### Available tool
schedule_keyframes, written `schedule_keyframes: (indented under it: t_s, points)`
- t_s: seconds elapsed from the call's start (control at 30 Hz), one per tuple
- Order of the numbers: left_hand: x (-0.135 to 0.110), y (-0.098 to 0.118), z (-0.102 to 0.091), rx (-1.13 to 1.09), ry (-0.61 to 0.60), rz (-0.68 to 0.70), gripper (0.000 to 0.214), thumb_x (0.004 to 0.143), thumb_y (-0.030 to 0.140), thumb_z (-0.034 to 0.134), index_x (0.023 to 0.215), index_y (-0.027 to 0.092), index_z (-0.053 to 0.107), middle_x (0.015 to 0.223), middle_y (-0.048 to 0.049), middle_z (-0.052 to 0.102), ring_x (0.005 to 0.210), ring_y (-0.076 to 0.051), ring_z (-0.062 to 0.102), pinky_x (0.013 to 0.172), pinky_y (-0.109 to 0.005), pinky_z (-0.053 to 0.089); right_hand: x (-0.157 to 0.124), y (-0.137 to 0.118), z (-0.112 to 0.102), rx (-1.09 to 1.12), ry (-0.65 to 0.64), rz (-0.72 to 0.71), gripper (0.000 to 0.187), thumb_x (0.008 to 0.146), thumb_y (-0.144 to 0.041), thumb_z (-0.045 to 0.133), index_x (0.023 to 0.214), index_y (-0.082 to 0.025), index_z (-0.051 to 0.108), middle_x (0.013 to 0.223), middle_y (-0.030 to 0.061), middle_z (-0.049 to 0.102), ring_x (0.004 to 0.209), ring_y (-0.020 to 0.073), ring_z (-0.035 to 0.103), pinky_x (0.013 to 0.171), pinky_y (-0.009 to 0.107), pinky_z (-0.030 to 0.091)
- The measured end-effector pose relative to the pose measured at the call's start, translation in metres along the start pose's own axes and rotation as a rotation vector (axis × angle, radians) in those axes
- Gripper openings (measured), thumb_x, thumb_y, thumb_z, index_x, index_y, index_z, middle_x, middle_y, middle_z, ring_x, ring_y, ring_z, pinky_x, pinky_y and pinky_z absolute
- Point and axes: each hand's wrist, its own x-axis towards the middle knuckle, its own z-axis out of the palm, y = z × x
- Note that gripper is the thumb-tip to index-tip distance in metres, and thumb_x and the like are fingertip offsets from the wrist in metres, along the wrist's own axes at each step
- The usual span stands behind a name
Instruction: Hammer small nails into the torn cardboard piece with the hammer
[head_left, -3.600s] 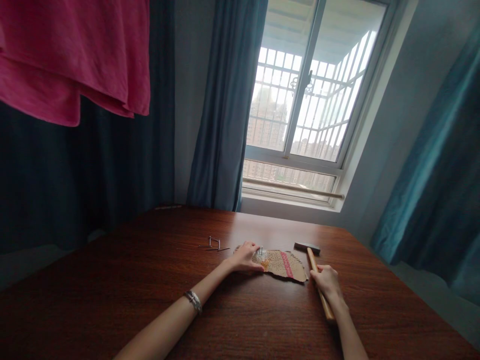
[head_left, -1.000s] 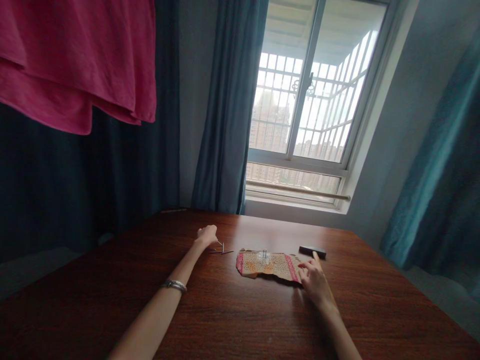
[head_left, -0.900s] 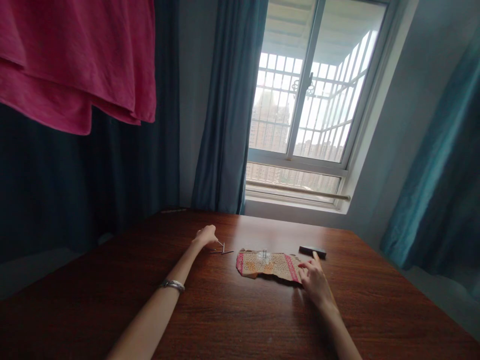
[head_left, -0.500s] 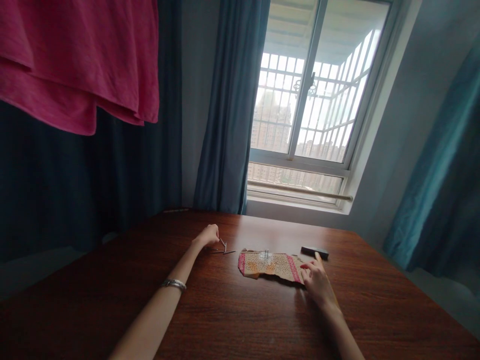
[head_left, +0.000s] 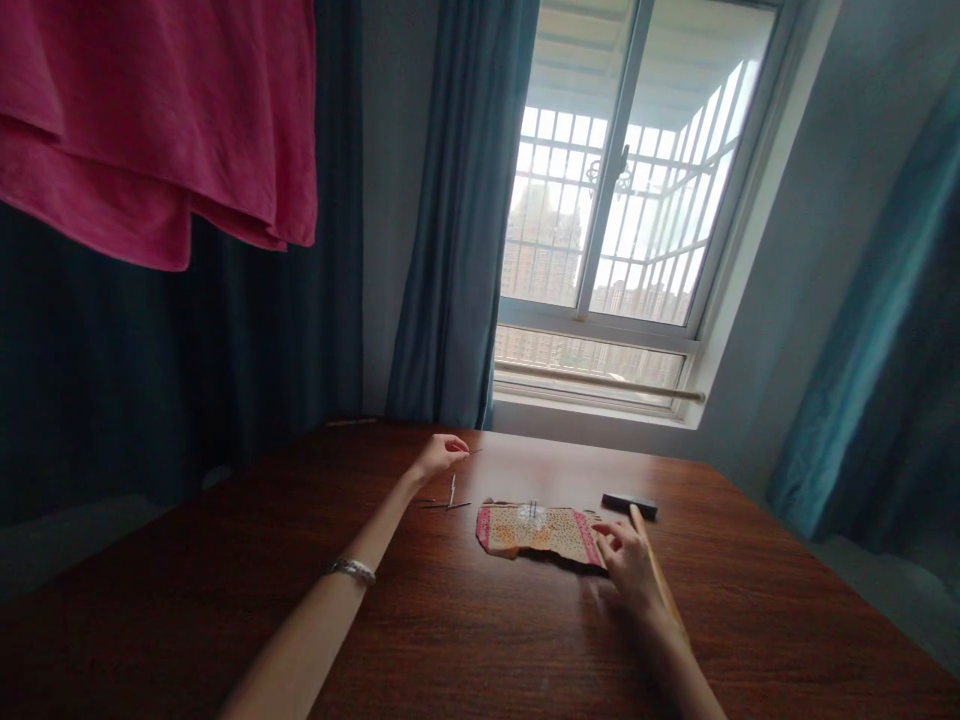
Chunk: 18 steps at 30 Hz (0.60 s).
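My left hand (head_left: 442, 455) is closed in a pinch on a thin nail (head_left: 475, 452), raised above the table's far side. Below it lie several loose nails (head_left: 450, 503). A flat patterned piece of board (head_left: 559, 535) with torn edges and pink bands lies to their right. On it is a small clear, whitish thing (head_left: 532, 517) with thin nails upright at it; its kind is too small to make out. My right hand (head_left: 626, 560) rests by the board's right end, fingers loosely bent and apart. Beside that hand lies a hammer (head_left: 628, 505), black-headed, its wooden handle partly hidden.
The brown wooden table (head_left: 450, 640) runs back toward a barred window (head_left: 607, 200). Blue curtains (head_left: 457, 220) hang on both sides. A pink cloth (head_left: 165, 120) hangs at the upper left.
My left hand has lifted a nail from the loose ones and moved up and right. My right hand has shifted slightly left and down, showing more of the hammer's handle.
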Motion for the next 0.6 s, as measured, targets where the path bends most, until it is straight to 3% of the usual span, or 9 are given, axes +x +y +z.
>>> schedule_keyframes:
  t_s: [0.17,0.33,0.47,0.6]
  points:
    - [-0.018,0.04,0.065,-0.517,-0.15,0.074,0.032,0.063,0.031,0.07,0.087,0.01,0.065,0.087,-0.0087,0.069,0.081,-0.017,0.063,0.075,-0.028,0.048,-0.005,-0.025,0.006,0.415,-0.02,0.002,0.041,0.079,-0.046,0.05,0.099,-0.016,0.07,0.087,0.0099,0.069,0.071,0.0206,0.06,0.061,0.03,0.048]
    - [-0.058,0.07,0.129,-0.697,-0.379,0.04,0.034,0.058,0.037,0.074,0.081,0.013,0.066,0.079,-0.0058,0.068,0.078,-0.018,0.062,0.075,-0.03,0.046,-0.012,-0.049,0.006,0.611,-0.034,0.136,0.05,0.075,-0.051,0.056,0.103,-0.012,0.068,0.07,0.0064,0.064,0.05,0.013,0.049,0.039,0.022,0.036]
    - [-0.081,0.079,0.151,-0.738,-0.456,0.067,0.028,0.058,0.034,0.074,0.075,0.015,0.065,0.072,-0.0023,0.066,0.072,-0.015,0.06,0.072,-0.028,0.045,-0.011,-0.048,0.012,0.703,-0.02,0.139,0.043,0.073,-0.048,0.061,0.096,-0.013,0.071,0.065,0.0034,0.061,0.048,0.01,0.045,0.038,0.02,0.034]
    - [-0.087,0.084,0.15,-0.728,-0.537,0.119,0.024,0.061,0.032,0.071,0.076,0.014,0.066,0.074,-0.0028,0.066,0.073,-0.015,0.06,0.071,-0.026,0.044,-0.008,-0.036,0.025,0.73,-0.018,0.134,0.037,0.07,-0.047,0.065,0.086,-0.014,0.072,0.064,0.003,0.061,0.047,0.0094,0.045,0.037,0.019,0.033]
